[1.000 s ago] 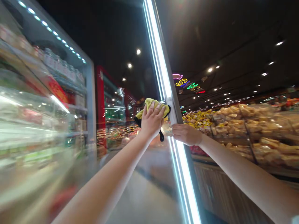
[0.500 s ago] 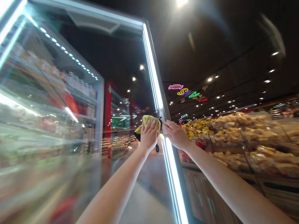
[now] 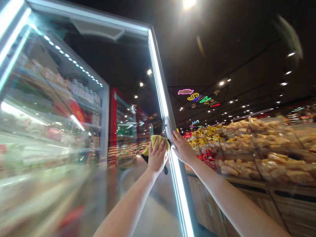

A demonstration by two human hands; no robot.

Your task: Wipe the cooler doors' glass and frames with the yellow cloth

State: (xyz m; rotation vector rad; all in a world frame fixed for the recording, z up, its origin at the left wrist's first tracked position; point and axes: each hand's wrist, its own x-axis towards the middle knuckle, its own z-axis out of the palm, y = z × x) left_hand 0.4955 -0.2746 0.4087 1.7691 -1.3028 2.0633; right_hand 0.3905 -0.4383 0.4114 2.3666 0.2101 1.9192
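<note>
My left hand (image 3: pixel 158 154) presses a yellow cloth (image 3: pixel 155 139) with dark edging against the inner side of a glass door, close to its lit frame. Its fingers lie bent over the cloth, and a dark loop dangles below. My right hand (image 3: pixel 183 148) rests on the outer edge of the door frame (image 3: pixel 170 123), its fingers stretched out along the metal and holding nothing loose. The door stands swung open, with bright light strips running up its frame. Parts of the cloth are hidden under my left hand.
On the left, blurred refrigerator shelves (image 3: pixel 86 108) hold bottles and packages. A red-framed cabinet (image 3: pixel 113 121) shows beyond the glass. To the right, a display of wrapped snacks (image 3: pixel 269 144) stands above wooden cabinets (image 3: pixel 212 200). Neon signs (image 3: pixel 193 96) hang overhead.
My left hand and the yellow cloth have slid down the glass beside the frame. My right hand has shifted slightly lower along the door edge.
</note>
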